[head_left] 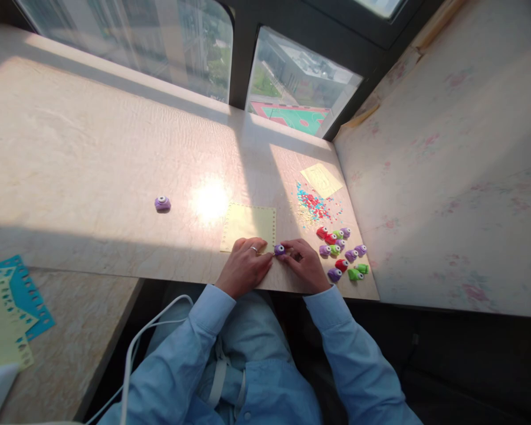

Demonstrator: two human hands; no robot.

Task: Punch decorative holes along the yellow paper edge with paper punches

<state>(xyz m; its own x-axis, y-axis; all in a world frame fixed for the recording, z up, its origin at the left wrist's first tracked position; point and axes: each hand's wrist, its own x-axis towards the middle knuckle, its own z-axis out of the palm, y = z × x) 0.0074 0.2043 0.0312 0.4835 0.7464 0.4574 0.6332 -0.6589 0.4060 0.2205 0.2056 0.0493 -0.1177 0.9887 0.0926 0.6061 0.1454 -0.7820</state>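
Observation:
A pale yellow sheet of paper lies on the sill in front of me, with small punched holes along its left, top and right edges. My left hand, a ring on one finger, is closed on the sheet's near edge. At the near right corner of the paper is a small purple craft punch. My right hand grips this punch between thumb and fingers. Part of the near edge is hidden under my left hand.
Several red, green and purple craft punches stand at right. Behind them lie punched paper bits and another yellow sheet. A lone purple punch sits left. Teal sheets and a white cable are nearer me.

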